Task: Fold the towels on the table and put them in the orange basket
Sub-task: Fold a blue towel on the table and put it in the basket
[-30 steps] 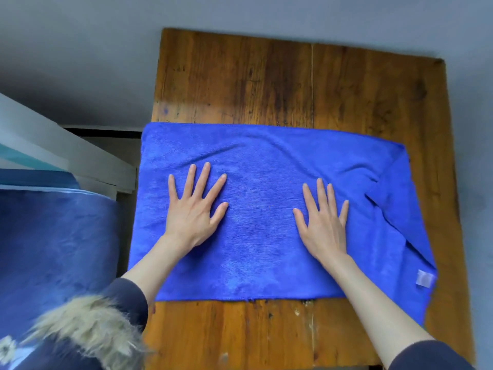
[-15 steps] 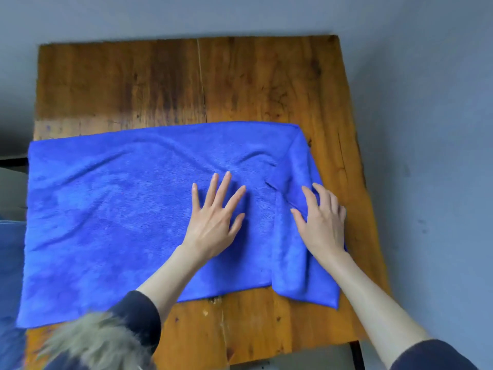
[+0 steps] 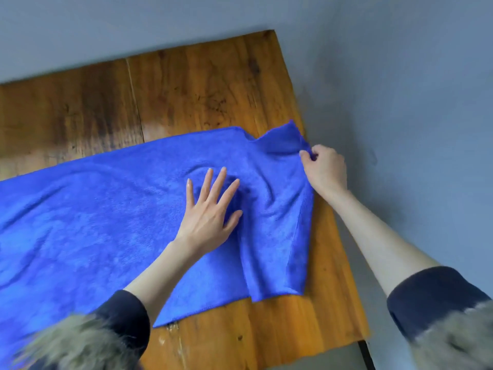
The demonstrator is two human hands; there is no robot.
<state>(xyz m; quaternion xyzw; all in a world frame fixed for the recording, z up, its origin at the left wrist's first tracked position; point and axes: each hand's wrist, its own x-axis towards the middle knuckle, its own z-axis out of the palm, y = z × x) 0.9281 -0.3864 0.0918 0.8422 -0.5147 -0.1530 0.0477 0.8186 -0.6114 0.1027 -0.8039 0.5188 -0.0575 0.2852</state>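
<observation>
A blue towel (image 3: 106, 222) lies spread across the wooden table (image 3: 213, 84), its left part running out of view. Its right end is folded over and rumpled. My left hand (image 3: 210, 209) presses flat on the towel near that fold, fingers spread. My right hand (image 3: 324, 169) pinches the towel's far right corner at the table's right edge and lifts it slightly. The orange basket is not in view.
The table's right edge and near right corner (image 3: 360, 335) border a grey floor (image 3: 413, 89). Bare wood shows behind the towel and in front of it. Dark sleeves with fur cuffs cover my forearms at the bottom.
My right hand left the folded flap, moved to the towel's far right corner and pinched it. My left hand slid right a little. The view swung further right.
</observation>
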